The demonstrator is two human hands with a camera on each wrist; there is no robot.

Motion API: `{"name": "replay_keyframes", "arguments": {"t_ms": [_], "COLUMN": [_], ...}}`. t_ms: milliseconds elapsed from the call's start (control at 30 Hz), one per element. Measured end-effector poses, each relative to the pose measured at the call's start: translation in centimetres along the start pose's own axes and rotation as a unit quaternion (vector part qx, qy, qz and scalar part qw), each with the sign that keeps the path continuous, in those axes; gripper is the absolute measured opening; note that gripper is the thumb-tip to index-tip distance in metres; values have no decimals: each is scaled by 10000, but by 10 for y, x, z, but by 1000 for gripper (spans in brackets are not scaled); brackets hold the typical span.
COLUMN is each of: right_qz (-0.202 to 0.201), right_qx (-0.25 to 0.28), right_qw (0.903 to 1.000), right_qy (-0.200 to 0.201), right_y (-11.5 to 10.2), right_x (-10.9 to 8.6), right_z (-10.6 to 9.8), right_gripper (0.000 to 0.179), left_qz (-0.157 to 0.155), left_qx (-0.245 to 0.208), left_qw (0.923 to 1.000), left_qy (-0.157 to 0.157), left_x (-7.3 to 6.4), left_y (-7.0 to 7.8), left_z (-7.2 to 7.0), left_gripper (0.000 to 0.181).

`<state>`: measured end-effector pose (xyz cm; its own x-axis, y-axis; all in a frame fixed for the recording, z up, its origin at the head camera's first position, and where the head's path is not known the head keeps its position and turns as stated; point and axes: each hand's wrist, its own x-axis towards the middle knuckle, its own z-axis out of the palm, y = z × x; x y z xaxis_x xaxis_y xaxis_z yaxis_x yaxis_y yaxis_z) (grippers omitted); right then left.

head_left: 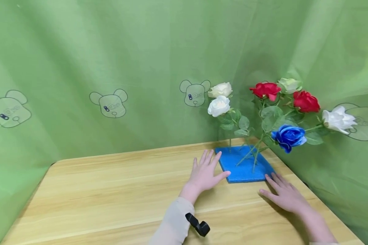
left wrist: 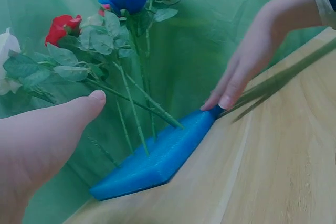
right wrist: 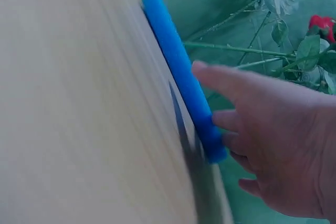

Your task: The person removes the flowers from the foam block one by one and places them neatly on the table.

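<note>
A blue foam board [head_left: 245, 175] lies on the table near its back right corner. Several artificial roses stand in it by their stems, among them a blue rose [head_left: 289, 137], a red rose [head_left: 306, 101] and a white rose [head_left: 219, 106]. My left hand [head_left: 204, 173] is at the board's left edge with its fingers spread and straight. At the front right corner of the board, my right hand [head_left: 283, 194] touches it with extended fingers; the right wrist view shows these fingertips against the blue edge [right wrist: 181, 77]. Neither hand holds anything.
The wooden table [head_left: 110, 194] stretches away to the left of the board. Behind it and on the right hangs a green curtain [head_left: 141, 68] printed with bear heads. Some roses lean out past the board's right side toward the curtain. A black strap mount [head_left: 199, 226] sits on my left sleeve.
</note>
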<state>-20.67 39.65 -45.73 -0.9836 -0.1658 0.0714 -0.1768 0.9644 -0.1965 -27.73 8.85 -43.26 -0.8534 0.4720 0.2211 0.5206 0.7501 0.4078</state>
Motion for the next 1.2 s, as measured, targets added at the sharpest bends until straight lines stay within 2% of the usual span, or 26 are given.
{"name": "replay_keyframes", "arguments": {"t_ms": [133,367,500,667,900,1033,1200], "right_qz": [-275,-347,-275,-279,-248,-260,-248], "right_qx": [-25,83,342,675,627,643,670], "right_qw": [9996,9985,9975,9957,9965,9966,9967], "right_qy": [-18,-411,-556,-570,-486,-436,-389], "right_y": [4,13,21,27,25,23,22], "right_x": [4,3,3,6,5,4,1], "right_z": [-7,-23,-25,-16,-16,-16,-16], "right_gripper": [74,67,64,65,66,66,67], "left_qz": [139,474,803,1091,1363,1252,587], "left_qx": [68,-6,41,135,182,161,145], "left_qw": [9999,9989,9958,9893,9832,9847,9883], "left_qy": [-28,56,432,962,1196,1201,1401], "left_x": [7,22,34,46,58,68,80], "left_y": [3,16,22,26,48,63,74], "left_z": [5,11,18,25,26,31,48], "left_gripper": [77,73,67,53,39,35,32]}}
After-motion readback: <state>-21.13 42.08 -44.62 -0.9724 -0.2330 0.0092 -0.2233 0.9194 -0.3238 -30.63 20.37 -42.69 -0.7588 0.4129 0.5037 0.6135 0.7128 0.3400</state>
